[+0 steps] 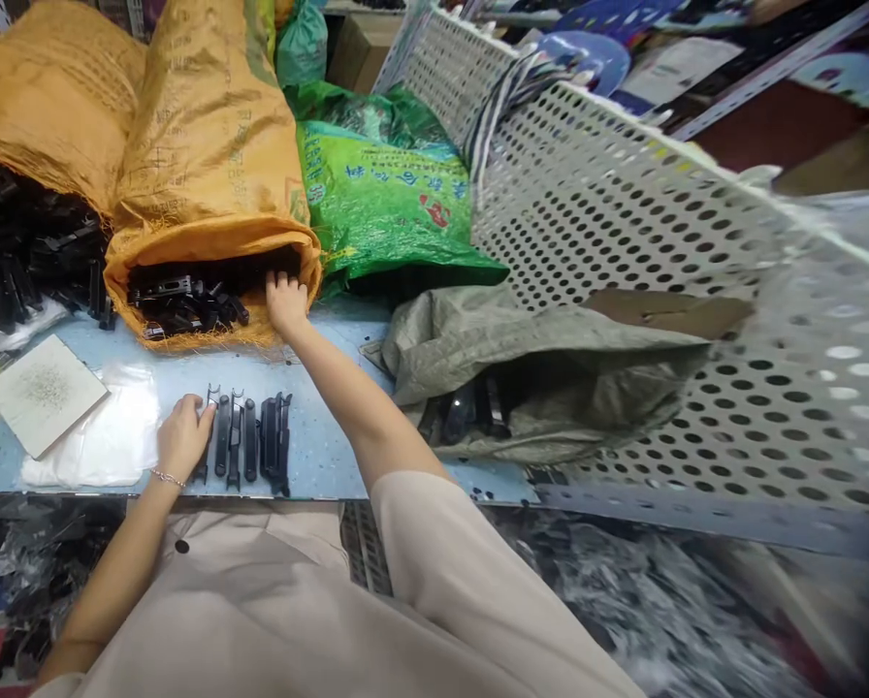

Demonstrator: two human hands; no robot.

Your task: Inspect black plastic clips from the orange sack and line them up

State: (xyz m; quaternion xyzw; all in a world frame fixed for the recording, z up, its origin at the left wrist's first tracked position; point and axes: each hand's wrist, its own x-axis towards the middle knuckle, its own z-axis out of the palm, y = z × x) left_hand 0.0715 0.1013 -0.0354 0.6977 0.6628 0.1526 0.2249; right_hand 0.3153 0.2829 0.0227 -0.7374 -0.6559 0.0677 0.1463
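Note:
My left hand (182, 438), a bracelet at its wrist, is at the left end of a row of narrow black plastic parts (236, 438). Its curled fingers and thumb are closed on the leftmost part (210, 427), partly covering it. The parts stand side by side near the table's front edge, some with forked ends. My right hand (287, 302) reaches into the mouth of an orange woven sack (212, 165), at its right side. Its fingers are apart, with nothing visible in them. More black parts (187, 302) lie loose inside that sack.
Another orange sack (48, 87) spills black parts at the left. A square plate (46, 396) lies on clear plastic bags (118, 436). Right of my arm are a green sack (398, 194) and a grey sack (551, 368) holding dark parts. A perforated white panel (624, 213) borders the right.

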